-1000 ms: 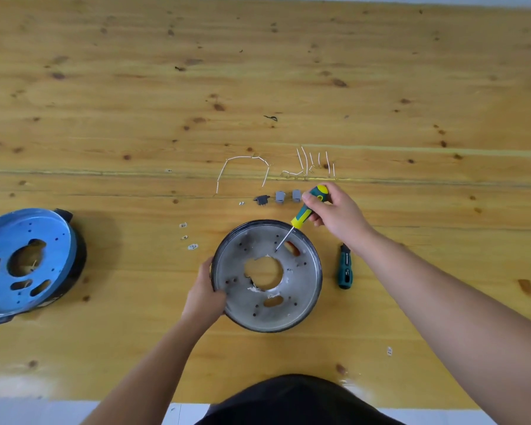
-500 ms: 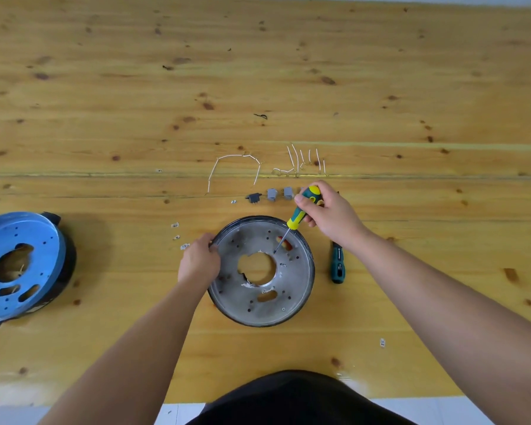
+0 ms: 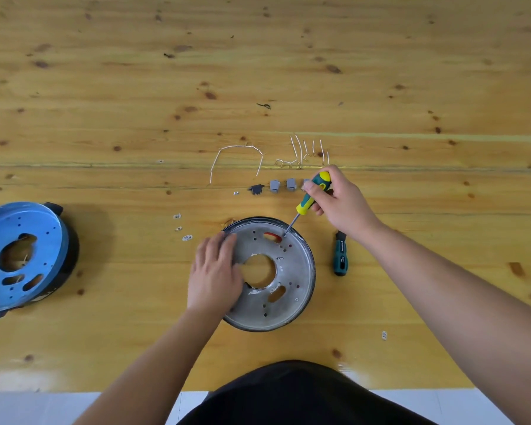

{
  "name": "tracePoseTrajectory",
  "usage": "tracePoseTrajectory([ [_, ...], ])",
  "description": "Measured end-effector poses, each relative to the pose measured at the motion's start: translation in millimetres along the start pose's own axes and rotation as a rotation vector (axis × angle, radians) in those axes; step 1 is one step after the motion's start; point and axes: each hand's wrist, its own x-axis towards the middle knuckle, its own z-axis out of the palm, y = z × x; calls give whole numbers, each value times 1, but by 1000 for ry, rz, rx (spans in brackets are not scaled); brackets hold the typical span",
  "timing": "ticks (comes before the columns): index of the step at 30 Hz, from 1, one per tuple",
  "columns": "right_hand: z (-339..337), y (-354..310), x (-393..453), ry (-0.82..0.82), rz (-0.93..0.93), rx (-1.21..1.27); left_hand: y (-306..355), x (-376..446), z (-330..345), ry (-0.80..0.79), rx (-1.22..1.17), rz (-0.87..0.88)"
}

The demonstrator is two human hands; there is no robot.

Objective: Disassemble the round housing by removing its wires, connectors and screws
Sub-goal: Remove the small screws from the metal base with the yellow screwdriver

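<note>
The round grey metal housing [image 3: 292,280] lies flat on the wooden table [image 3: 135,118], with a central hole and a red wire showing through a slot near its far rim. My left hand [image 3: 213,273] rests flat on its left side with straight fingers. My right hand [image 3: 339,204] grips a yellow and green screwdriver [image 3: 311,194], whose tip touches the housing beside the red slot. Removed white wires [image 3: 236,156] and several grey connectors [image 3: 275,186] lie in rows beyond the housing. Small screws [image 3: 178,228] lie to its left.
A blue-topped round housing [image 3: 19,256] sits at the table's left edge. A second dark green screwdriver [image 3: 340,254] lies just right of the grey housing. One small loose part [image 3: 384,334] lies near the front right. The table's near edge runs along the bottom.
My left hand has slid from the housing's left rim onto its top face. The housing has turned, bringing the red-wire slot under the screwdriver tip. My right hand keeps its hold on the screwdriver.
</note>
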Motion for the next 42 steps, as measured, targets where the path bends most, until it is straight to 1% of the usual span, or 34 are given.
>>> tracePoseTrajectory([
  [1,-1,0,-1,0,-6,-8,5,1,4,-43,32,95],
  [2,-1,0,-1,1,-11,-16,9,1,9,-119,65,153],
  [4,-2,0,-2,3,-16,-30,14,2,20,-278,138,185],
  [5,-3,-1,-2,4,-18,-37,15,2,26,-327,168,183],
  [7,-4,-1,-2,9,-25,-46,14,2,37,-371,203,183],
  [12,-4,1,-3,13,-52,-60,6,0,49,-388,251,192],
  [18,-5,-2,-5,-7,-84,-103,1,-1,57,-398,210,203],
  [21,-5,-7,-8,-40,-120,-160,-1,-1,59,-394,199,204],
  [23,-4,-12,-10,-77,-177,-216,-2,-1,60,-399,198,199],
  [25,-3,-18,-11,-133,-248,-290,-2,0,62,-408,197,193],
  [27,-3,-26,-9,-210,-294,-415,-2,1,62,-414,199,191],
  [30,-7,-45,2,-366,-306,-623,-1,0,62,-417,194,184],
  [34,-16,-69,12,-610,-291,-804,0,0,61,-419,197,178],
  [37,-19,-78,11,-723,-327,-921,0,0,61,-425,205,179],
  [39,-19,-81,8,-728,-355,-957,0,1,61,-426,207,179],
  [40,-17,-81,7,-692,-368,-969,0,1,61,-427,208,180],
  [42,-9,-80,5,-536,-342,-1008,0,0,61,-427,210,182],
])
